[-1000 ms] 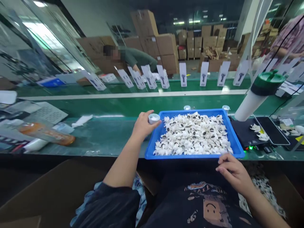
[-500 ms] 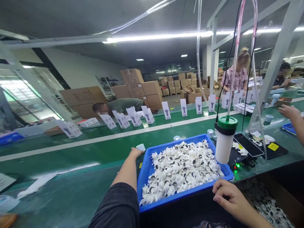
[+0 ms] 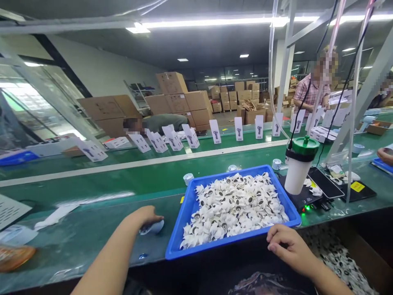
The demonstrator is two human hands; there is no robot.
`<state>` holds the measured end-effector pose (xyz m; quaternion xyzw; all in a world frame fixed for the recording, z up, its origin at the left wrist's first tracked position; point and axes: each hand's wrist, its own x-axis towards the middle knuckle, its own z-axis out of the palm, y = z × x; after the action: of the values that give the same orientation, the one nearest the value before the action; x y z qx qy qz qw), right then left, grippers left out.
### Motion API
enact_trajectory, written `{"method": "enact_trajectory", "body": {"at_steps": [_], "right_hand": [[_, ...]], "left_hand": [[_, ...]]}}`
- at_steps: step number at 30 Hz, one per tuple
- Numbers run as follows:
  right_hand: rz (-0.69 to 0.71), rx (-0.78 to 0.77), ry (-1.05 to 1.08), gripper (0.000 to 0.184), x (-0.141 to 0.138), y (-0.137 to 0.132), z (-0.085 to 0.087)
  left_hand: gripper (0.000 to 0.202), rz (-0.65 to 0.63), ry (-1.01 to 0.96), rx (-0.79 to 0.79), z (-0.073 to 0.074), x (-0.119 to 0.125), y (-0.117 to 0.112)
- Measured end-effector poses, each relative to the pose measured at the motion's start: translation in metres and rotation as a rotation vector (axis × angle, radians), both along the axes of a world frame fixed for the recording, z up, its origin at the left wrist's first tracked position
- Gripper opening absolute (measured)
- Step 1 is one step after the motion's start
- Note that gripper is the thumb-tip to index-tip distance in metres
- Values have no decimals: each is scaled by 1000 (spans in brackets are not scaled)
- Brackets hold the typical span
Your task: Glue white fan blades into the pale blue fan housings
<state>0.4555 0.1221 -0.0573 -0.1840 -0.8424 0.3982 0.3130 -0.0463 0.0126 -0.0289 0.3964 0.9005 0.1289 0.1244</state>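
Observation:
My left hand (image 3: 149,215) closes from above around a pale blue, round plastic housing (image 3: 157,228) on the green bench, left of the tray; the fingers partly hide it. Another such plastic ring (image 3: 188,178) stands by itself at the tray's far left corner. The blue tray (image 3: 172,246) is heaped with small white fan impellers (image 3: 236,205), some showing dark hubs. By the tray's front right edge, my right hand (image 3: 288,246) hangs with fingers curled toward the thumb and nothing visible in them.
A white canister with a green lid (image 3: 302,164) stands right of the tray, beside a phone (image 3: 327,182). White printed boxes (image 3: 215,132) line the conveyor's far side. More impellers (image 3: 346,266) lie below the bench. A co-worker (image 3: 313,90) stands opposite; another person bends down.
My left hand has let go of the ring at the tray's far corner and come back toward me, onto another housing. My right hand stays nearly still. The view has shifted slightly.

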Motion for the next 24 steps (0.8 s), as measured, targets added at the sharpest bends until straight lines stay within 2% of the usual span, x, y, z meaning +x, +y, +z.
{"method": "enact_trajectory", "body": {"at_steps": [5,7,9,11,13,15,17,19,20,21,24], "right_hand": [[32,43,52,38,-3,-5,12],[20,76,64,38,-1,-8,18],[6,107,80,36,2,-8,24],[-33,135,105,29,5,-2,32],[-132,179,151,22,8,16,43],[-293,221,221,27,10,45,59],[-468,248,301,45,8,81,76],[-623,215,372,74,4,114,93],[-585,137,387,84,0,127,100],[-483,31,389,85,-3,135,104],[-288,-166,358,84,-13,138,107]], "left_hand": [[57,75,-159,501,30,8,-28],[57,95,-261,739,35,26,-35],[47,143,-489,986,36,51,-39],[37,183,-753,1151,34,80,-39],[39,159,-921,1154,28,106,-35],[50,95,-1017,1084,19,130,-27],[58,65,-1108,1017,8,151,-17],[64,34,-1187,963,-2,171,-10],[68,-1,-1216,934,-6,180,-7],[71,-55,-1236,898,-10,188,-6],[82,-211,-1192,828,-14,209,-9]]}}
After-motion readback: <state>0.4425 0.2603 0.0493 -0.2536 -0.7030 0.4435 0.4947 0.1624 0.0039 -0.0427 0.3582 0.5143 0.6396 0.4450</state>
